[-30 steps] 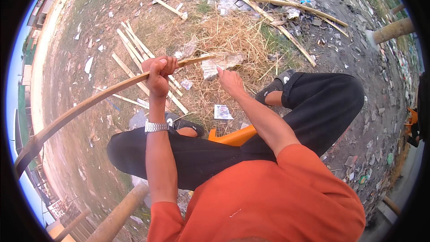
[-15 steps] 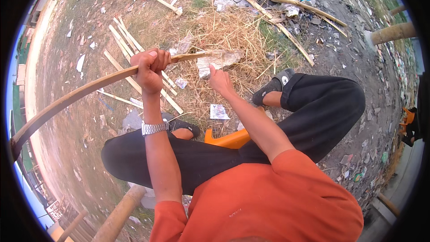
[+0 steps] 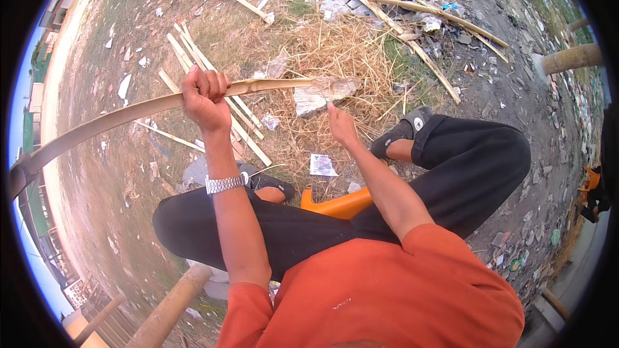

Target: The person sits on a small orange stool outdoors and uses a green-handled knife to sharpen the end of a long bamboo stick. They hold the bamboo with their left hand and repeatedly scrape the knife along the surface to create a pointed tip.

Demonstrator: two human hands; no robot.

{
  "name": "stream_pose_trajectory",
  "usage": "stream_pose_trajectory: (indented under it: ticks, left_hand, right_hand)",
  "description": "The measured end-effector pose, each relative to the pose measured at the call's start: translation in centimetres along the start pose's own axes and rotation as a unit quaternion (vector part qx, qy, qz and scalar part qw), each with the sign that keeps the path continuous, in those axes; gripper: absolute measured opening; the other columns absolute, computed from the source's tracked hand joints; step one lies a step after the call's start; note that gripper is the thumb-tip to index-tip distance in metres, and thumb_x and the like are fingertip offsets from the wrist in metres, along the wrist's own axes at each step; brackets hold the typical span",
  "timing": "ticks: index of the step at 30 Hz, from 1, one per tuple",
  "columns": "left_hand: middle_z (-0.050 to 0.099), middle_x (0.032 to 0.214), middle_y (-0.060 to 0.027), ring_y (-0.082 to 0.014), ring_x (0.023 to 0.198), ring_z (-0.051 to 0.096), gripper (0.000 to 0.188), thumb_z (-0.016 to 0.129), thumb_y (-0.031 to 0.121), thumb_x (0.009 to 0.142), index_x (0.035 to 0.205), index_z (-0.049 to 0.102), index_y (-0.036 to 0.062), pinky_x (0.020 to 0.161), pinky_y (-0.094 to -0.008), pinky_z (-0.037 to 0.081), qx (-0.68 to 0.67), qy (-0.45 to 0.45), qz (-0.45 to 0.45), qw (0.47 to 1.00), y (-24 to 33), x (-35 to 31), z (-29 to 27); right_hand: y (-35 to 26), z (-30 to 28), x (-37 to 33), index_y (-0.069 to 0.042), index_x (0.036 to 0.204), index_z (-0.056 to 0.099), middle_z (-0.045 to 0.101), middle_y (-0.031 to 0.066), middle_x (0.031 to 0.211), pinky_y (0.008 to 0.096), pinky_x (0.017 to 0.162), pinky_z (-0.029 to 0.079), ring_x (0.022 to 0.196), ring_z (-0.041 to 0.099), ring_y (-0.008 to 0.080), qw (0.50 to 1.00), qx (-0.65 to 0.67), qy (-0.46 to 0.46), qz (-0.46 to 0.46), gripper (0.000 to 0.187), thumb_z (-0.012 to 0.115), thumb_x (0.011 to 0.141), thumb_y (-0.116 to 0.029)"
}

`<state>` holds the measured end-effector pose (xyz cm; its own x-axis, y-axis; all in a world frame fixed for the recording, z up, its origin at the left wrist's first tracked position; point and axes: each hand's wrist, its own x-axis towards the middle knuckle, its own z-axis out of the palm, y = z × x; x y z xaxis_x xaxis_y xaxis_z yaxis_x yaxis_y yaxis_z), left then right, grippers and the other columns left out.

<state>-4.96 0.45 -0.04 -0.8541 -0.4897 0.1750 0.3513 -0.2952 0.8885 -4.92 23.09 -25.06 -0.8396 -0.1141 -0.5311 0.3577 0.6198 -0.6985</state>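
My left hand [image 3: 206,98], a metal-banded watch on its wrist, is closed round a long, curved bamboo strip [image 3: 109,124]. The strip runs from the far left edge to the straw in the middle, its tip lying over a flat, rough grey slab [image 3: 311,100]. Just below the slab is my right hand [image 3: 343,126], its fingers curled in and the thumb toward the strip's tip. A tiny green bit shows at that thumb; whatever the fingers hold is hidden.
Loose bamboo strips [image 3: 193,51] lie left of the straw [image 3: 335,45]; longer bamboo pieces [image 3: 438,16] lie at the far right among rubble. Below my legs shows an orange plastic piece [image 3: 338,205]. Bamboo poles [image 3: 574,59] stand at the right and lower left.
My left hand has moved left with the bamboo strip, whose pale face now shows more. My right hand has shifted right and slightly nearer. The whole view has swung a little.
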Motion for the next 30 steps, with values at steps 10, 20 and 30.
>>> stream_pose_trajectory:
  ticks: [10, 20, 30]
  left_hand:
    - [0.013, 0.046, 0.0041, -0.0102, 0.044, 0.011, 0.053, 0.039, 0.040, 0.097, 0.053, 0.020, 0.0164, 0.049, -0.0294, 0.019, -0.069, -0.096, -0.020, 0.993, -1.6, -2.1, 0.6]
    - [0.014, 0.046, 0.0031, -0.0100, 0.044, 0.010, 0.046, 0.038, 0.026, 0.097, 0.055, 0.020, 0.0150, 0.048, -0.0305, 0.020, 0.006, -0.042, 0.070, 0.997, -1.6, -4.5, 1.1]
    - [0.016, 0.048, 0.0029, -0.0094, 0.045, 0.014, 0.046, 0.036, 0.027, 0.099, 0.058, 0.021, 0.0142, 0.047, -0.0284, 0.020, 0.046, 0.045, 0.085, 0.994, -1.9, -6.2, 3.5]
  right_hand:
    - [-9.9, -5.2, -5.0, 0.002, 0.096, 0.049, 0.060, 0.0292, 0.084, 0.0501, 0.076, 0.041, 0.083, 0.057, 0.0445, 0.978, 0.056, -0.007, -0.199, 0.048, 0.029, 0.099, -0.042]
    - [-11.6, -3.2, -13.1, 0.003, 0.098, 0.045, 0.056, 0.0289, 0.069, 0.0541, 0.066, 0.041, 0.067, 0.055, 0.0478, 0.977, 0.091, -0.034, -0.190, 0.036, 0.034, 0.100, -0.031]
    - [-11.0, -3.7, -10.8, -0.007, 0.109, 0.045, 0.041, -0.0002, 0.064, 0.0243, 0.046, 0.039, 0.053, 0.043, 0.0084, 0.814, 0.492, -0.305, -0.046, 0.028, 0.039, 0.100, -0.033]
